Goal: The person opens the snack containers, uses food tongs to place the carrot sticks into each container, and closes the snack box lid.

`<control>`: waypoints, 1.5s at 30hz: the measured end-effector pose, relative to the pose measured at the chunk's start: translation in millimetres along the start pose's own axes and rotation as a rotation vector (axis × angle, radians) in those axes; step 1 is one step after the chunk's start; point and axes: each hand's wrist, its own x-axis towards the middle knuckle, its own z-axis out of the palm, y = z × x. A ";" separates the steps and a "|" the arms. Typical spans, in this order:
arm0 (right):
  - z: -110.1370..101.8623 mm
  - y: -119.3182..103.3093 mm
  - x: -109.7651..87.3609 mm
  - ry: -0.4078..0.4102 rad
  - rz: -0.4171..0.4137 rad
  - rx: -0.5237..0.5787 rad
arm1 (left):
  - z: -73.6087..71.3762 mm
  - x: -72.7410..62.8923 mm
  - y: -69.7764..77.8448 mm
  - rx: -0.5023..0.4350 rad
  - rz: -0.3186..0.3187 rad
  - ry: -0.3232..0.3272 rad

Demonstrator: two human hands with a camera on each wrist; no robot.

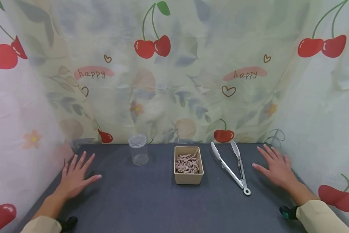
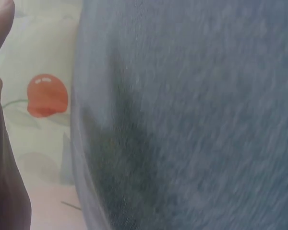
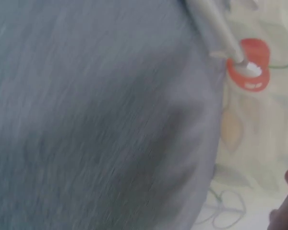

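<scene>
My left hand [image 1: 74,181] is at the left side of the dark table, fingers spread and holding nothing. On the right side, my right hand [image 1: 277,168] is spread in the same way, with nothing in it. Nearest to it lies a pair of metal tongs [image 1: 232,171], arms apart, their ring end toward me; part of the tongs [image 3: 218,28] shows in the right wrist view. Left of the tongs stands a beige rectangular box [image 1: 189,179] holding a heap of brownish-grey, twig-like pieces [image 1: 187,164]. A clear lidded jar [image 1: 138,152] stands upright at the back, closer to my left hand.
A patterned curtain [image 1: 168,97] with cherries and leaves rises behind the table [image 1: 151,207] and along both sides. Dark straps with small devices sit at both wrists, by the cream sleeves [image 1: 322,215].
</scene>
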 end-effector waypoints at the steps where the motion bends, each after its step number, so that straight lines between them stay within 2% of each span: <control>1: -1.1 -2.8 1.4 0.002 -0.004 0.024 | 0.7 0.2 2.2 -0.021 0.001 0.003; 12: -9.9 -39.2 14.9 -0.065 -0.021 0.247 | 5.9 2.8 17.2 -0.240 0.071 0.117; 19: -10.2 -56.2 21.5 -0.110 0.024 0.343 | 5.5 5.2 28.5 -0.396 0.056 0.145; 24: -9.1 -63.6 23.7 -0.117 0.038 0.373 | 0.0 6.8 43.5 -0.529 0.020 0.171; 28: -7.6 -67.8 24.7 -0.117 0.065 0.397 | -3.1 12.1 54.9 -0.582 -0.005 0.171; 37: -5.1 -80.9 27.4 -0.111 0.139 0.493 | -3.0 22.4 69.7 -0.695 0.061 0.313; 45: 1.4 -92.6 28.7 -0.036 0.151 0.577 | 1.8 36.7 83.5 -0.913 0.111 0.425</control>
